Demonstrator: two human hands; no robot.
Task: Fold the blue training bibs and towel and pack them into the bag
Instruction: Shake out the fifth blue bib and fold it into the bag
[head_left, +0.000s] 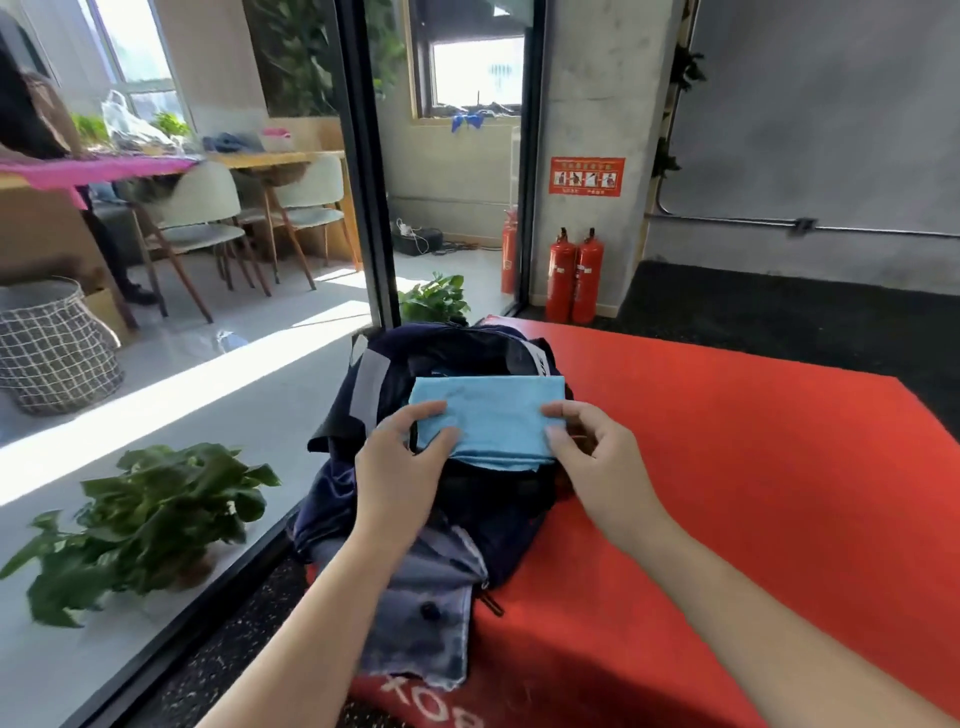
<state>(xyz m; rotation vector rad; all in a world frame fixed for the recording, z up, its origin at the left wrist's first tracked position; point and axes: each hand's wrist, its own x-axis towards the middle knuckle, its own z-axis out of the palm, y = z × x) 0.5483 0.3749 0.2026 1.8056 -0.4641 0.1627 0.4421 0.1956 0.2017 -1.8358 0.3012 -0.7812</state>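
Towel (493, 415): a light blue, soft, matte cloth folded into a flat rectangle is being held over the open mouth of the bag, its long axis running left to right between the hands.
Left hand (402, 457): the towel's left end is being pinched, thumb on top.
Right hand (592, 452): the right end is being pinched; both hands are sitting equally near.
Coming move: judged a push straight down and away into the opening.
Bag (395, 519): a dark navy, limp fabric backpack with grey panels is lying at the left edge of the red mat (727, 467).
Bibs: none is being clearly shown.
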